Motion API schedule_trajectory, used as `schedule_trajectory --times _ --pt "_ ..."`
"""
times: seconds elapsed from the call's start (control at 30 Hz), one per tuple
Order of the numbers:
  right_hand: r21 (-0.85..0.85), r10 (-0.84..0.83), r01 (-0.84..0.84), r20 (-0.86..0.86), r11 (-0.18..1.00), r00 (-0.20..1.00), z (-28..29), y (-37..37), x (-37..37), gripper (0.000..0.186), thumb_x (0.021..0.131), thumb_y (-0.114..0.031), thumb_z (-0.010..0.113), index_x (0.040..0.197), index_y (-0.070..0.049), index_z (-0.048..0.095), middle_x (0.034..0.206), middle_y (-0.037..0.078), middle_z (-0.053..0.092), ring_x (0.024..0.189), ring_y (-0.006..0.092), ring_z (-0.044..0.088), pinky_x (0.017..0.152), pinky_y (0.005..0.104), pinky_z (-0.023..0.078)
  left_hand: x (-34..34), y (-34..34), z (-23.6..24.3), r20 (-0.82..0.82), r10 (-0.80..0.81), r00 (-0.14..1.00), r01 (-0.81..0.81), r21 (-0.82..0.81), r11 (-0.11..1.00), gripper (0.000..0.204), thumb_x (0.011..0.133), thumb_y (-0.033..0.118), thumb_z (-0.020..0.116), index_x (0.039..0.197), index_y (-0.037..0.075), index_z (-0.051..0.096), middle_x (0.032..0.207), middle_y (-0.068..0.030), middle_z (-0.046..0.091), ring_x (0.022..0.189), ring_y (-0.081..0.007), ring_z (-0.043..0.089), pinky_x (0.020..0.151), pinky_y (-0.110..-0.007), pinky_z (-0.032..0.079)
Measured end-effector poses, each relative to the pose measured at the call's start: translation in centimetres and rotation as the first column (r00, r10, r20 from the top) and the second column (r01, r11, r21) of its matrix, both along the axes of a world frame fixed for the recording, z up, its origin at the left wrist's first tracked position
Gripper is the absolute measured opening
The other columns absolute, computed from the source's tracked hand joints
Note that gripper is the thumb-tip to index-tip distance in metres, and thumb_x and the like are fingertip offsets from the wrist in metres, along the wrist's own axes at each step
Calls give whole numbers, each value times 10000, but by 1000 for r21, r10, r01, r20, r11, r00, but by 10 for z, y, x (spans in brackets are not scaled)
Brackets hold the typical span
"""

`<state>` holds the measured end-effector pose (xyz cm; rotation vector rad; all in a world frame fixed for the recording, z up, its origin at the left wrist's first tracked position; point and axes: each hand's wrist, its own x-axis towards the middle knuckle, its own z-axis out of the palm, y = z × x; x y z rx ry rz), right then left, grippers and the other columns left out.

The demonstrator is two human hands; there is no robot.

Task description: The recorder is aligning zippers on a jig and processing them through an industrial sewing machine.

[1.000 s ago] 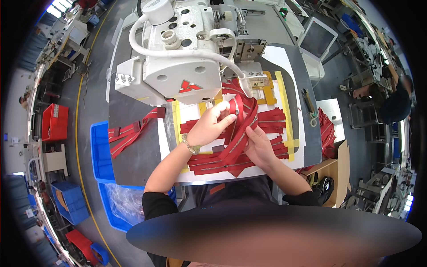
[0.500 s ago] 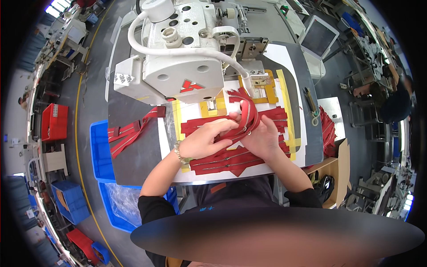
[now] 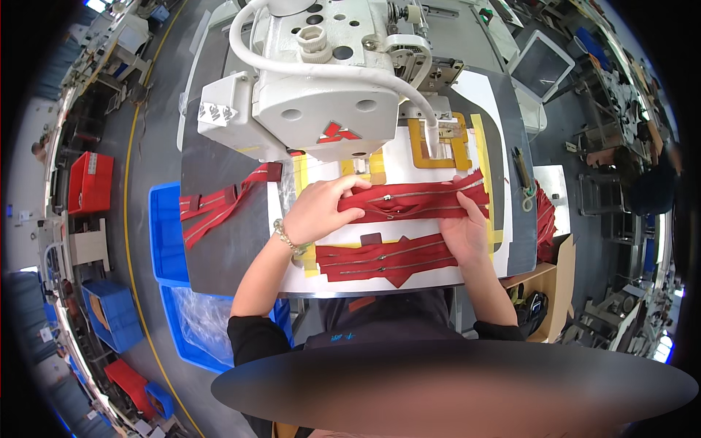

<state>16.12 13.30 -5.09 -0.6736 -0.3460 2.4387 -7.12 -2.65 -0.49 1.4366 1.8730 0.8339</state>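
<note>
Two red zippers point(image 3: 409, 198) with metal teeth and sliders lie side by side, stretched flat from left to right in front of the sewing machine. My left hand point(image 3: 315, 210) has their left end between thumb and fingers. At their right end my right hand point(image 3: 466, 232) presses its thumb on top, with most fingers hidden beneath. Nearer to me, more red zippers point(image 3: 358, 261) lie in a flat row on the white board point(image 3: 431, 279). The white sewing machine point(image 3: 328, 109) stands just beyond my hands.
Yellow frame-shaped clamps point(image 3: 420, 150) sit under the machine head. Other red zippers point(image 3: 212, 203) lie at the table's left. Scissors point(image 3: 527, 198) rest at the right edge, near a red zipper bundle point(image 3: 545, 223) and a cardboard box point(image 3: 561, 285). Blue bins point(image 3: 166, 252) stand lower left.
The looped red zipper between my hands is now laid out straight beside another. My hands have moved apart, the left one leftward and the right one rightward.
</note>
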Motion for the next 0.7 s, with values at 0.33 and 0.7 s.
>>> schedule_trajectory --times 0.33,0.7 --pt "436 -322 209 204 876 924 11 3 15 467 920 19 464 1374 -4 359 1431 134 338 1331 207 334 1117 373 280 3 -9 -25 -339 20 940 17 103 994 365 752 190 721 1088 103 609 932 -66 555 917 -265 531 854 -369 416" --pt "949 -647 -142 297 281 702 3 -4 19 485 855 17 575 1312 -18 419 1438 135 317 1347 241 291 1111 391 199 -15 -66 -11 -293 364 884 -221 425 878 286 732 157 740 1002 85 678 966 -87 645 934 -284 588 845 -392 434"
